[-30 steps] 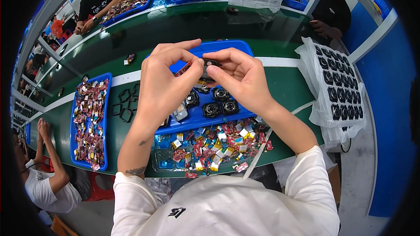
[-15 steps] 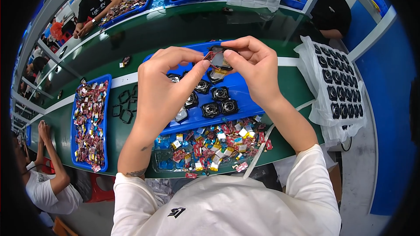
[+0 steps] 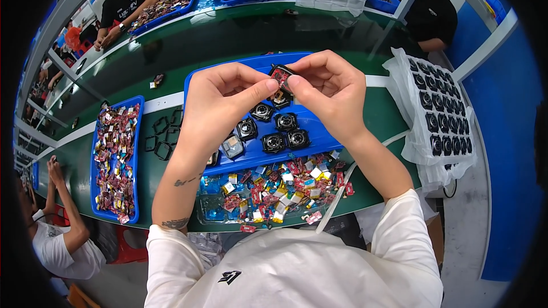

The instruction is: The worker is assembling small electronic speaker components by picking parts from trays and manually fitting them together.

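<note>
Above the blue tray (image 3: pixel 319 131), my left hand (image 3: pixel 220 94) and my right hand (image 3: pixel 334 88) pinch a black watch case between thumbs and fingers. A red circuit board (image 3: pixel 281 75) lies inside the case, framed by its black rim. My left thumb touches the near left edge, while my right thumb presses at the right side. Fingers hide the outer parts of the case. Several black watch housings (image 3: pixel 297 138) with round centres sit in the tray below, along with a grey-faced one (image 3: pixel 233 146).
Loose red boards with silver and yellow batteries (image 3: pixel 294 185) are heaped before the tray. A second blue tray (image 3: pixel 138 137) of boards stands left, beside black frames (image 3: pixel 164 149). At right, a white tray (image 3: pixel 406 82) holds rows of housings. Co-workers sit across and left.
The red board, tilted and partly out at the left before, now lies flat within the black case. My hands have drawn closer together around it.
</note>
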The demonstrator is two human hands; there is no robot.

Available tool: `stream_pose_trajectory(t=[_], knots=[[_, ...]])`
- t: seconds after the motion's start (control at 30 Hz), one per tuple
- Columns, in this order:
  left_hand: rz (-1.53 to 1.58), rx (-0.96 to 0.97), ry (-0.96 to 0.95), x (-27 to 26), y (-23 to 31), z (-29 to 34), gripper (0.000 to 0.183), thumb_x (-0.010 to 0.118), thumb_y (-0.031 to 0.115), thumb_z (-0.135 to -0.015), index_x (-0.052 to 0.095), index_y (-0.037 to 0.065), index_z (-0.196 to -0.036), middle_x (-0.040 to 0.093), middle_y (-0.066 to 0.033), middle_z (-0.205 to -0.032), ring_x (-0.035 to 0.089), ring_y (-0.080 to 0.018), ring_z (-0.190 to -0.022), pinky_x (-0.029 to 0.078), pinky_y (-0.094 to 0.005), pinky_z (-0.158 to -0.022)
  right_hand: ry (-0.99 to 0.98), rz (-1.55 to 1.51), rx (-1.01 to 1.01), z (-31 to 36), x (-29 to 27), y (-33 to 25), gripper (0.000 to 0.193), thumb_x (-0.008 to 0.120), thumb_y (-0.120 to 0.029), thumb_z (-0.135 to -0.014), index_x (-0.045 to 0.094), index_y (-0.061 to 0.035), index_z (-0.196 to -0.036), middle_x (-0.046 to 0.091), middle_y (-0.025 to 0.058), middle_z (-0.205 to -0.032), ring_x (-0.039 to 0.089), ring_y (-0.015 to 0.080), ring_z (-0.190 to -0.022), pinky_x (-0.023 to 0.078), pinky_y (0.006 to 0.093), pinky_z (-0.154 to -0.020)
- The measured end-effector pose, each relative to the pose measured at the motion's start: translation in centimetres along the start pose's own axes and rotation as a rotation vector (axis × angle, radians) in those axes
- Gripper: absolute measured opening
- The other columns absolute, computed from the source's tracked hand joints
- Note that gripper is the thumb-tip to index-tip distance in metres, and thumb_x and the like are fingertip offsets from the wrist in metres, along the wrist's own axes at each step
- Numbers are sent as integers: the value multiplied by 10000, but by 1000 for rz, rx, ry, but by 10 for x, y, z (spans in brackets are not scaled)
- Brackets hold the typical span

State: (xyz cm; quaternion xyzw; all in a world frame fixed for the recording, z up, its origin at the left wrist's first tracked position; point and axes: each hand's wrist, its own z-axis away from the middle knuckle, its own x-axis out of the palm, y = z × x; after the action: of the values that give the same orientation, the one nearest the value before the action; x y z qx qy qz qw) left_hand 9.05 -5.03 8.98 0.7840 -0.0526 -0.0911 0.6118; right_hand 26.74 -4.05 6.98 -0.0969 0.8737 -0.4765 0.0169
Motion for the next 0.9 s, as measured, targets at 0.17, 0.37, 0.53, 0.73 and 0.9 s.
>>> stream_pose_trajectory(t=[0.17, 0.37, 0.53, 0.73, 0.9], knots=[[-99, 99, 158, -2, -3, -3, 216, 758, 121, -760, 571, 13, -755, 624, -11, -692, 567, -27, -639, 426, -143, -541, -56, -17, 101, -4, -2, -6, 170, 697, -13, -775, 599, 24, -909, 668, 89, -852, 653, 113, -776, 531, 222, -697], [-58, 185, 176, -15, 1, -5, 278, 779, 167, -747, 528, 47, -732, 556, 37, -630, 482, 15, -571, 353, -126, -484, 14, 126, 147, -39, -42, 23, 175, 700, -41, -770, 641, 39, -914, 679, 106, -844, 650, 124, -742, 515, 236, -688], [-105, 270, 210, -27, 8, -6, 228, 716, 221, -805, 625, 16, -761, 591, 21, -667, 515, -16, -616, 381, -152, -542, 366, 512, 271, -77, -161, 131, 165, 701, -106, -756, 705, 23, -858, 685, 59, -813, 620, 111, -716, 462, 224, -693], [-234, 292, 182, -34, 10, -6, 217, 667, 239, -843, 642, 25, -813, 633, -8, -734, 595, -66, -738, 446, -197, -699, 594, 1098, 585, -70, -243, 173, 276, 777, -263, -652, 727, -12, -754, 684, 50, -772, 610, 143, -707, 456, 266, -693], [-159, 102, 157, -30, 24, -1, 294, 635, 233, -868, 637, -7, -699, 567, 12, -577, 448, -12, -509, 330, -183, -451, 523, 1164, 423, -72, -234, 179, 365, 741, -368, -702, 712, -45, -869, 694, 74, -825, 646, 172, -770, 477, 272, -757]])
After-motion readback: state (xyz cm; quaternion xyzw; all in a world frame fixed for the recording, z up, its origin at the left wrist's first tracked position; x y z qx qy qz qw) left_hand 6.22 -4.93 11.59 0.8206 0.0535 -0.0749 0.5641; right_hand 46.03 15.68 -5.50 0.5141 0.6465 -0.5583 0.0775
